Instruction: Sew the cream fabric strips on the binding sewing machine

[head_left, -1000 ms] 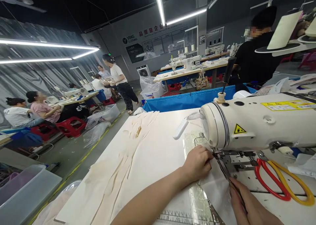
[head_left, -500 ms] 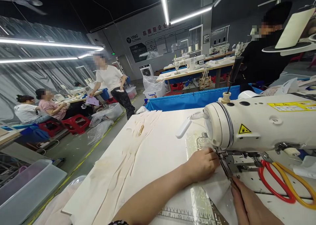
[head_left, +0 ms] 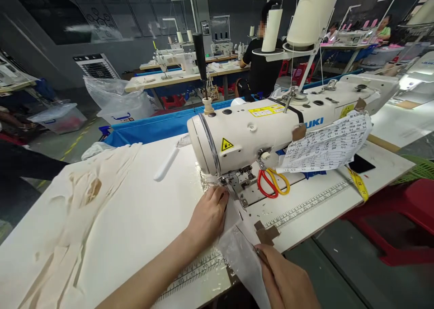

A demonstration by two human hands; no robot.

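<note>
My left hand [head_left: 209,213] is closed at the needle end of the white sewing machine [head_left: 233,139], its fingertips pinching thin white fabric [head_left: 242,255] beside the presser foot. The fabric runs down from there over the table's front edge. Lower right, my right hand [head_left: 288,277] is wrapped round slim metal tweezers [head_left: 252,245], whose points lie over the fabric. What the right fingers do beneath the tool is partly hidden. Scissors with red and yellow handles [head_left: 273,182] lie under the machine arm.
Cream fabric strips [head_left: 84,209] spread across the table's left side. A white plastic-handled tool [head_left: 166,164] lies behind my left hand. Handwritten paper [head_left: 327,144] hangs on the machine, near a yellow tape measure [head_left: 357,184]. A red stool [head_left: 407,223] stands at right; a co-worker [head_left: 264,60] sits beyond.
My view has swung right. The tweezers have drawn back from the needle area toward the front edge with my right hand. My left hand stays by the presser foot.
</note>
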